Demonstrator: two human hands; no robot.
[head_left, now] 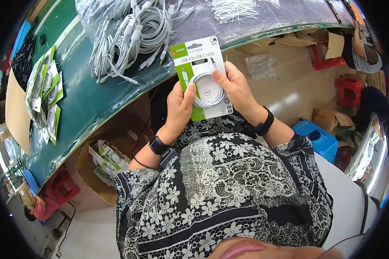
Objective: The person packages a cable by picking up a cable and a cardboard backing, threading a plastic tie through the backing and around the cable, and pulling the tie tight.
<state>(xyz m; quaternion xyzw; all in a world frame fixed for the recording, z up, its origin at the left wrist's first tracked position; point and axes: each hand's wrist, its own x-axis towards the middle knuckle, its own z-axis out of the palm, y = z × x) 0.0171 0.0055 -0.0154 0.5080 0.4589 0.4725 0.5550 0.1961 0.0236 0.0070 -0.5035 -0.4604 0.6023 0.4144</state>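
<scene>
Between my two hands is a green and white cable card [187, 51], held upright with a coiled white cable [218, 96] on its front. My left hand [180, 102] grips its left edge, the thumb lying beside the coil. On the other side my right hand [238, 88] holds the right edge, its thumb pressed on the card just above the coil. The fingers of both hands go behind the card, out of sight. Just past the card, a pile of coiled grey-white cables [151, 34] lies on the table, partly on clear plastic.
The green table [84, 101] curves along the far side. Stacked carded cables [45, 88] lie at its left, and a heap of white ties [234, 9] at the back. Below stands a carton [90, 183] with more packs. Red stools [348, 91], a blue stool [317, 140] and other people are around.
</scene>
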